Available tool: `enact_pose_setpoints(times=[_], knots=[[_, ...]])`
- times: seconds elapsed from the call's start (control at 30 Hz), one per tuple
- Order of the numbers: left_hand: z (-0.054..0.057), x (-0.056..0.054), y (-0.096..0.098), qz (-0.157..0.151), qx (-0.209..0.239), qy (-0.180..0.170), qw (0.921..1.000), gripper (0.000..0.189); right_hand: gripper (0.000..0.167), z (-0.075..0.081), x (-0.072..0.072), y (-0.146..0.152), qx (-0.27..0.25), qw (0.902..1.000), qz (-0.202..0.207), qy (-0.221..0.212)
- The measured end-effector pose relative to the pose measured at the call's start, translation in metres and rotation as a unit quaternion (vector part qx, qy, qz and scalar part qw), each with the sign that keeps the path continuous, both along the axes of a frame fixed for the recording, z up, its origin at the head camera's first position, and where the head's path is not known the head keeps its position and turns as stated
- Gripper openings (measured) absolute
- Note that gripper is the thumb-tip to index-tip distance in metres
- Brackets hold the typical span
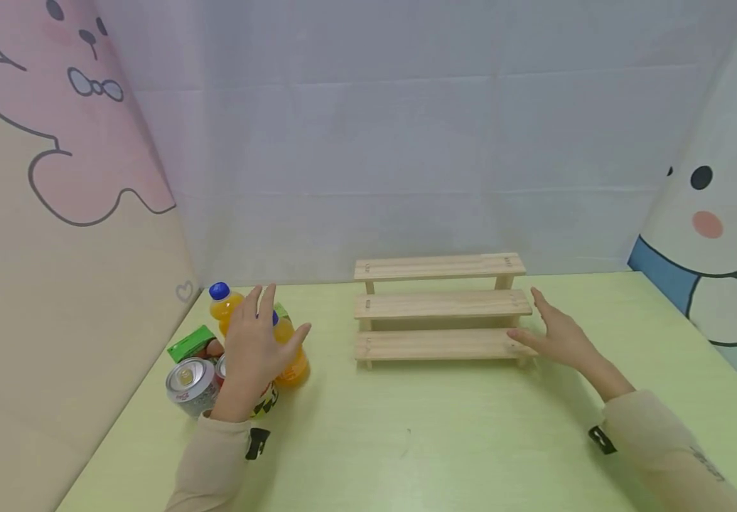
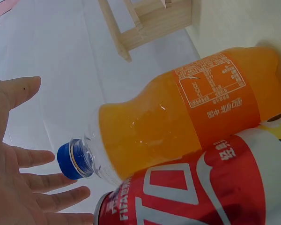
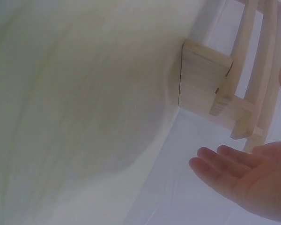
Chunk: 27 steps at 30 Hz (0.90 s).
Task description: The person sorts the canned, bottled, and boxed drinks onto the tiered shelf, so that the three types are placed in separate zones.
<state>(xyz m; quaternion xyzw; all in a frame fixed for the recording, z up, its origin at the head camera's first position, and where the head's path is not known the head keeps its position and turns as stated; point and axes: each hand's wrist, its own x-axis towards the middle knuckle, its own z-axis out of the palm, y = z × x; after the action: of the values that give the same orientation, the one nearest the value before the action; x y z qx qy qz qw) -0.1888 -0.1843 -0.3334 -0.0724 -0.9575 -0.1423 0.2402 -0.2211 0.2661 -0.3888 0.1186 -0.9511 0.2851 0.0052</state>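
My left hand [image 1: 253,352] is held over a group of drinks, its fingers and thumb spread and nothing in its grasp. In the left wrist view, its fingertips come close to the blue cap of an orange-drink bottle [image 2: 145,133], beside a red and white can [image 2: 187,187]. Partly behind this hand stand another orange-drink bottle [image 1: 224,304] and a silver can [image 1: 190,384]. At the right end of a three-tier wooden shelf [image 1: 441,306] my right hand [image 1: 560,341] hovers with fingers extended, holding nothing. The right wrist view shows its palm next to the shelf's side frame [image 3: 201,77].
A green box [image 1: 192,343] lies among the drinks at the left wall. The shelf stands near the back of the pale green table [image 1: 368,434], before a white curtain [image 1: 368,142]. Cartoon-printed panels flank both sides.
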Motion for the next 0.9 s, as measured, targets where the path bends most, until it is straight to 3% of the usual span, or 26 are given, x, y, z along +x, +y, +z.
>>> enact_pose_setpoints(times=[0.23,0.4,0.53,0.77,0.9], knots=[[0.0,0.0,-0.012,0.049,0.048,-0.095,0.9931,0.076,0.096,-0.005,-0.001,0.002,-0.079,0.9954,0.003,-0.055],[0.001,0.0,-0.019,0.059,0.091,-0.143,0.9837,0.069,0.096,-0.009,-0.002,0.002,-0.146,0.9845,0.004,-0.097],[-0.002,-0.001,-0.022,0.053,0.114,-0.139,0.9823,0.064,0.097,-0.01,-0.003,0.001,-0.178,0.9778,0.007,-0.11],[-0.007,-0.004,-0.026,0.02,0.156,-0.112,0.9812,0.047,0.108,-0.012,-0.003,-0.001,-0.247,0.9571,0.014,-0.151],[-0.008,-0.005,-0.028,0.006,0.166,-0.107,0.9802,0.044,0.108,-0.014,-0.004,-0.001,-0.251,0.9554,0.021,-0.154]])
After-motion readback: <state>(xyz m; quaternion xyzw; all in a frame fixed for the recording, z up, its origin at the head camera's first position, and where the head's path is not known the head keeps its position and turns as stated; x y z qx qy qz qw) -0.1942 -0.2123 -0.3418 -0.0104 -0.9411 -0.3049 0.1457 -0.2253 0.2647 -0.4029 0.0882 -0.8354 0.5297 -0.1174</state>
